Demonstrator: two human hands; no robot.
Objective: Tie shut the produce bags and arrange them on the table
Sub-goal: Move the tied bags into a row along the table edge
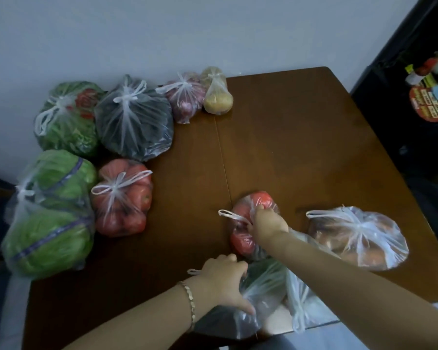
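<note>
Brown wood makes up the bench [301,137], which stands against a pale wall with clear plastic produce bags spread over it. The right hand [267,222] has its grip clenched on the gathered top of a small tomato bag [245,238] near the middle of the near side, one white loop sticking out to the left. The left hand [224,282] presses down with its grip grasping the plastic of a dark-greens bag [250,299] at the near edge; a bracelet [189,303] circles that wrist. Just right of the tomato bag lies a knotted bag of orange-brown produce [357,238]. Along the left side sit tied bags: a cabbage bag [49,215] at the near left, a larger tomato bag [123,198] beside it, then farther off a leafy-greens bag [66,120], a dark bag [134,120], a red-onion bag [185,98] and a potato bag [216,93] at the wall.
</note>
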